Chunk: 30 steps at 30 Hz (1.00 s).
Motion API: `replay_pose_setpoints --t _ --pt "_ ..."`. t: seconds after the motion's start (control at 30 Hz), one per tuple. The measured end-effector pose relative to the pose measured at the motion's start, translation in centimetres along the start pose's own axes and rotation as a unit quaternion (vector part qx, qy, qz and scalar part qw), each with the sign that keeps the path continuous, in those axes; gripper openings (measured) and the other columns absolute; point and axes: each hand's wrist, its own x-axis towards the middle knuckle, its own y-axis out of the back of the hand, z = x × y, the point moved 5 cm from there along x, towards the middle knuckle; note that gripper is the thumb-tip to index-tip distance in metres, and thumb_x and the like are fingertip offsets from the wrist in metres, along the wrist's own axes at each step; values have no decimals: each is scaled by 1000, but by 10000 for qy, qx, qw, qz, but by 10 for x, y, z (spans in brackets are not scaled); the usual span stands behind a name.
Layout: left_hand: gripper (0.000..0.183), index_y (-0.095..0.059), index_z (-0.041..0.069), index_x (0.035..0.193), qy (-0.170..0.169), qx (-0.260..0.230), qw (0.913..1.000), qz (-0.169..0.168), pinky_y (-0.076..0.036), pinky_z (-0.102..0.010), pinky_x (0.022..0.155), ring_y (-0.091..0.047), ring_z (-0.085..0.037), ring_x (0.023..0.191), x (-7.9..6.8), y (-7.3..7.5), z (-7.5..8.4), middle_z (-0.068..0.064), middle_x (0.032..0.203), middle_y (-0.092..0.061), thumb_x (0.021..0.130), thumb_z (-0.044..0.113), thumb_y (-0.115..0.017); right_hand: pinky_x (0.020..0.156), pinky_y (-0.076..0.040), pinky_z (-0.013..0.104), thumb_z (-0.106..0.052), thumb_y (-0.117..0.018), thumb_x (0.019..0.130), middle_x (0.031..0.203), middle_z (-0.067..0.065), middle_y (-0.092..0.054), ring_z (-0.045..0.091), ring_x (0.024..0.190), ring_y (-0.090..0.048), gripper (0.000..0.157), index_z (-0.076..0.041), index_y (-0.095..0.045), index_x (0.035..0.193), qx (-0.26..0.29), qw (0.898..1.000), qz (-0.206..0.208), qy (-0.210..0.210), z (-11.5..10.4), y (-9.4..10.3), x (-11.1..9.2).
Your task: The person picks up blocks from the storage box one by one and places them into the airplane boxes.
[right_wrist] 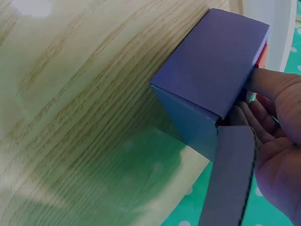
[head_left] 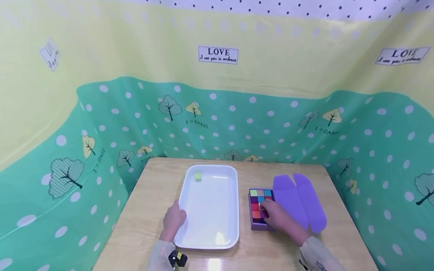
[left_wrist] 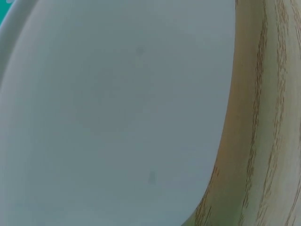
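A white rectangular tray (head_left: 211, 203) lies on the wooden table, with one light green cube (head_left: 198, 177) in its far left corner. My left hand (head_left: 174, 217) grips the tray's left rim; the left wrist view is filled by the tray's smooth outer wall (left_wrist: 117, 113). To the right stands a purple cardboard box (head_left: 252, 227) packed with coloured cubes (head_left: 256, 207). My right hand (head_left: 276, 214) reaches into it from the right, thumb and fingers down among the cubes. In the right wrist view the box wall (right_wrist: 211, 61) hides the fingertips, so I cannot tell whether they pinch a cube.
The box's purple lid (head_left: 295, 203) lies folded open to the right, under my right forearm. Wooden table (head_left: 152, 180) shows around the tray and box. A green and yellow printed curtain (head_left: 217, 113) hangs behind and at both sides.
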Motion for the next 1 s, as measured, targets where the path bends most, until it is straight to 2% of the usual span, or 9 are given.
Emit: replay_pose_setpoints --t 0.23,0.33,0.5,0.63,0.8,0.9,1.0 --pt "44 -41 5 124 64 0 10000 56 -48 -44 60 -59 -33 79 4 0 1 -20 104 -58 81 9 -44 49 -38 22 -24 -78 62 64 -10 -46 6 57 -41 28 -18 -52 70 -325 9992 5 213 7 10 1" --pt "44 -41 5 124 32 -53 10000 37 -49 -43 59 -60 -32 78 4 -1 1 -21 105 -58 81 8 -44 46 -35 21 -28 -77 62 60 -11 -43 5 53 -39 30 -19 -49 65 -528 9981 -44 324 8 11 1" --pt "44 -41 5 125 31 -69 10000 14 -49 -41 56 -60 -31 75 3 0 0 -21 104 -58 81 8 -44 45 -36 21 -30 -75 67 59 -12 -45 5 52 -41 24 -20 -53 68 -342 9993 -179 9 -1 20 11" --pt "44 -41 6 124 13 -61 10000 50 -48 -42 57 -60 -31 76 7 4 3 -20 104 -58 81 8 -44 44 -38 22 -27 -69 73 57 -11 -45 7 50 -43 18 -21 -53 68 -163 9998 61 88 -29 37 40" --pt "42 -43 5 122 8 -10 10000 65 -48 -43 58 -59 -33 78 6 5 5 -20 103 -58 81 8 -45 53 -43 23 -28 -65 76 66 -11 -53 6 59 -49 10 -20 -59 76 -256 9969 -44 741 -69 36 86" --pt "41 -43 4 121 -17 13 10000 24 -48 -43 57 -59 -34 77 3 3 5 -21 102 -59 80 8 -45 64 -47 25 -30 -63 78 81 -6 -59 8 72 -54 20 -15 -63 91 -472 9945 -228 907 -85 26 113" --pt "43 -43 3 123 -15 45 10000 72 -48 -45 60 -59 -35 78 0 3 3 -22 102 -59 80 8 -45 75 -47 31 -30 -63 79 100 1 -59 15 87 -56 35 -12 -59 109 -643 9925 -491 918 -103 16 141"
